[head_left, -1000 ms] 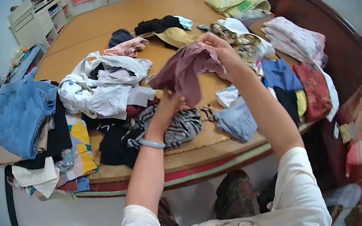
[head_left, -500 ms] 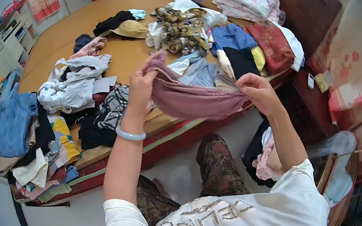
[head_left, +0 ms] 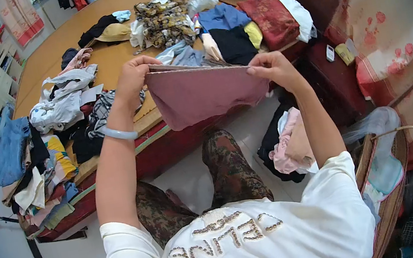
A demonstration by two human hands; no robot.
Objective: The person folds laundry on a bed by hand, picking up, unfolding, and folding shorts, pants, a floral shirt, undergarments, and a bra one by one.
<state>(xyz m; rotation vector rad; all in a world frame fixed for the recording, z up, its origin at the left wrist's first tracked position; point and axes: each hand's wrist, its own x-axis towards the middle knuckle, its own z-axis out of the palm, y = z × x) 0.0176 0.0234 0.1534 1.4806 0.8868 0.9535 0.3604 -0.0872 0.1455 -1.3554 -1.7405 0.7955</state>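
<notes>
Your left hand [head_left: 131, 76] and right hand [head_left: 271, 67] are each closed in a pinch on an upper corner of one mauve garment [head_left: 203, 94], which hangs stretched flat between them, in front of the near edge of the table [head_left: 112, 57] and above your knees. To fold it cleanly, I'd judge you should keep the top edge taut and level, let the cloth hang free of wrinkles, and bring the two corners together evenly so the side edges meet. Keep it clear of the table edge so the lower hem does not catch. One bangle [head_left: 120, 133] sits on your left wrist. On the table, counted from the mauve garment: one stack topped with blue denim [head_left: 6, 147] at the far left corner, one loose heap of white and grey clothes [head_left: 61, 96] left of it, one patterned brown piece [head_left: 164, 21] behind it, and one row of folded items [head_left: 248, 21] behind and to the right. One small pile of pink and black clothes [head_left: 285, 143] lies on the floor below your right arm, with one basket [head_left: 389, 175] beyond.
</notes>
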